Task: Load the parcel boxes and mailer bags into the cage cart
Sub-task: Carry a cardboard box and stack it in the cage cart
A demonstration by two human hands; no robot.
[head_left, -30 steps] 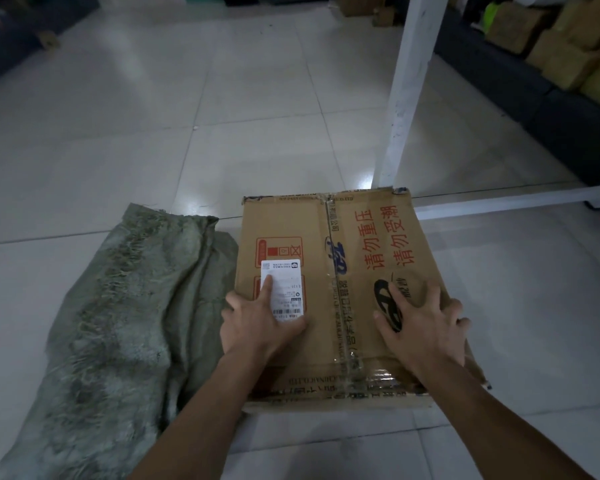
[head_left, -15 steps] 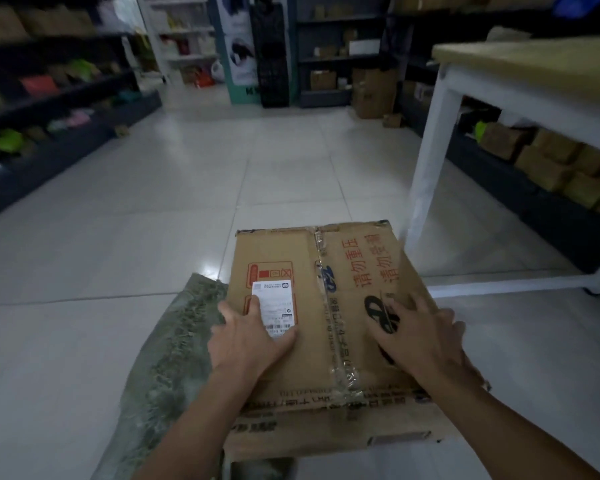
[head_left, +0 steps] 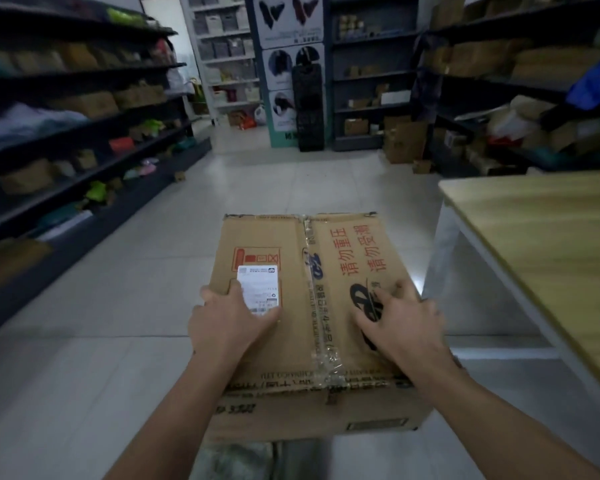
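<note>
A large brown cardboard parcel box (head_left: 312, 306) with red print, a taped centre seam and a white shipping label is held up off the floor in front of me. My left hand (head_left: 232, 320) grips its left side, thumb on the label and fingers curled over the left edge. My right hand (head_left: 402, 320) grips the right side, thumb and forefinger spread on the top over a black logo, the other fingers over the right edge. A grey-green woven sack (head_left: 243, 459) shows just below the box. No cage cart is in view.
A wooden-topped table with white legs (head_left: 541, 244) stands close on the right. Dark shelving with boxes and bags (head_left: 66, 140) lines the left, and more shelves (head_left: 520, 84) fill the right and back. A tiled floor aisle (head_left: 264, 188) runs ahead.
The box has risen from the floor beside the sack to about table height. Both hands have slid outward to its side edges, and my view has tilted up to the aisle.
</note>
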